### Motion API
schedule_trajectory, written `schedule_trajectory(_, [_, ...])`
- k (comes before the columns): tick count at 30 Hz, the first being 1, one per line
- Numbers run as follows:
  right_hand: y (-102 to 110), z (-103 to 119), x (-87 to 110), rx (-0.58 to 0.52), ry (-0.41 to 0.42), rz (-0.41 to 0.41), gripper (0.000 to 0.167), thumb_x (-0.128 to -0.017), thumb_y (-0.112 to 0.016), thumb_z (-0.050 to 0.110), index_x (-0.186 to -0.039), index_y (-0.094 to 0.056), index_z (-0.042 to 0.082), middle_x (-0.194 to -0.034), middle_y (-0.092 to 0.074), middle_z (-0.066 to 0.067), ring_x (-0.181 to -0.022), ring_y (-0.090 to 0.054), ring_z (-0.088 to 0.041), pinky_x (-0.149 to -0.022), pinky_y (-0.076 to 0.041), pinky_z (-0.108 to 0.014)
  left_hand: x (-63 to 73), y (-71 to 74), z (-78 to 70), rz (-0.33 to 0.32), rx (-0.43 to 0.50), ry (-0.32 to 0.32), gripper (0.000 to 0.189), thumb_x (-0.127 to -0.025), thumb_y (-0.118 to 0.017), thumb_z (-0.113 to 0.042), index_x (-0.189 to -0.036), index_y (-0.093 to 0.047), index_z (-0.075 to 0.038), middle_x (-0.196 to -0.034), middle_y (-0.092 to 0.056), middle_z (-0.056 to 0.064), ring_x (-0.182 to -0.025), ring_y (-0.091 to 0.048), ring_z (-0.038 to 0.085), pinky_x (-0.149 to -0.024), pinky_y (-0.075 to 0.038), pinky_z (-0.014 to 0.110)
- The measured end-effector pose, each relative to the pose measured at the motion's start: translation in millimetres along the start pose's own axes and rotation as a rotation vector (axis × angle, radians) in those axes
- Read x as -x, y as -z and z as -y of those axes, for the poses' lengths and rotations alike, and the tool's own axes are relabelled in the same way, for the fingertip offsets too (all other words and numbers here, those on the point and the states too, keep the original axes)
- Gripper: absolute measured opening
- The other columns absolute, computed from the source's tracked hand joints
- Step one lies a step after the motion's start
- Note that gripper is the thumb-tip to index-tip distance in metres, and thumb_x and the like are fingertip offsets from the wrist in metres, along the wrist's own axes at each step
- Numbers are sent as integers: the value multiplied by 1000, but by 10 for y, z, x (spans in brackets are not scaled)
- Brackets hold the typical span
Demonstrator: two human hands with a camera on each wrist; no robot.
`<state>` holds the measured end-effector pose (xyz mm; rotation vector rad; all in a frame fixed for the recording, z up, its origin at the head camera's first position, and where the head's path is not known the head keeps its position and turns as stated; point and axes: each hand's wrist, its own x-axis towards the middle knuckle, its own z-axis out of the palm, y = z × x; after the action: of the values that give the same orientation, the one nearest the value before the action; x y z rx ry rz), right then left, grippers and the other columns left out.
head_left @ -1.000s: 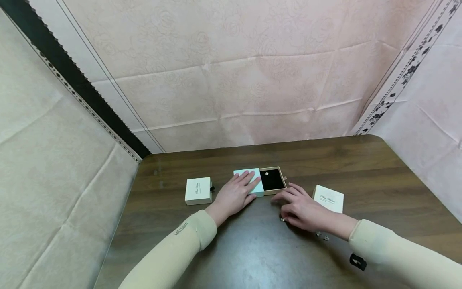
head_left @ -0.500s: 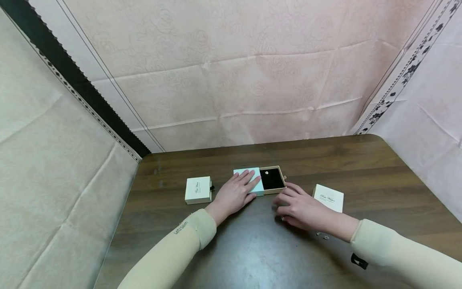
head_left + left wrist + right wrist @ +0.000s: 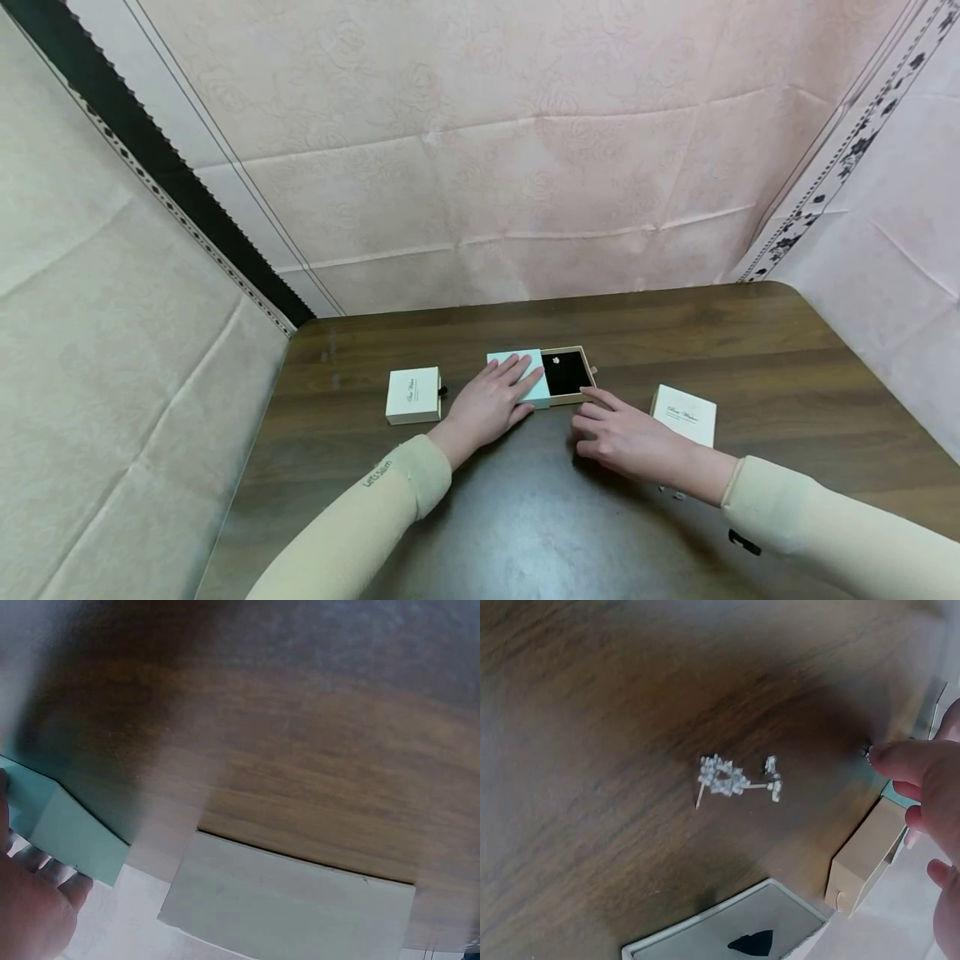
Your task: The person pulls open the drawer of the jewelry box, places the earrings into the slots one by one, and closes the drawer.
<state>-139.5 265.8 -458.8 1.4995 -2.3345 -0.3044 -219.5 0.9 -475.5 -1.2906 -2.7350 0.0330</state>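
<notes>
My left hand [image 3: 487, 404] lies with spread fingers on the light blue sleeve [image 3: 538, 395] of a small jewelry box. Its drawer [image 3: 566, 379] is pulled out to the right, showing a black pad with one small earring [image 3: 556, 360] near the upper left. At the drawer's front right corner is my right hand [image 3: 618, 437], its index finger reaching the rim. In the right wrist view, that hand pinches a tiny sparkly earring [image 3: 867, 754], mostly covered by the fingers. Two sparkly flower-like pieces, one ring-shaped earring [image 3: 724, 776] and a smaller earring [image 3: 774, 780], lie on the tabletop.
A white lettered box [image 3: 412, 396] with a black pull tab stands left of my left hand. Another white box [image 3: 686, 414] is just behind my right wrist. The brown wooden table [image 3: 480, 533] meets cloth-covered walls at the back and sides.
My right index finger has stretched out onto the drawer's corner, and the other fingers have drawn in. The earring at the thumb has gone from the head view. The left hand stays put.
</notes>
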Motion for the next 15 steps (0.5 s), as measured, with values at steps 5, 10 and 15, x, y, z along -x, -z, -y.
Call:
schedule_trajectory(5, [23,-14,0,46,18,25,19,-81,-94,19,-94,-81,23,-103,-69,0,-105,-62,-23,-115,-47,-54,2,-3,2,-3,-3,-1,62,-112,-54,-45,-167,-40,-22,-172,-38,9,-158,-37,26,-127,-34,47])
schedule_trajectory(10, [20,-21,4,-6,-15,-8,19,-80,-95,18,-91,-80,22,-100,-68,1,-103,-62,-23,-114,-48,-55,4,-15,3,-13,-11,-3,62,-112,-54,-46,-167,-41,-22,-171,-39,9,-158,-38,26,-127,-34,46])
schedule_trajectory(15, [-1,-49,32,-197,-117,-134,21,-77,-93,10,-84,-76,21,-94,-64,4,-99,-62,-22,-108,-50,-59,5,-17,3,-26,-8,-10,61,-112,-55,-45,-167,-42,-21,-170,-40,10,-157,-39,27,-127,-35,47])
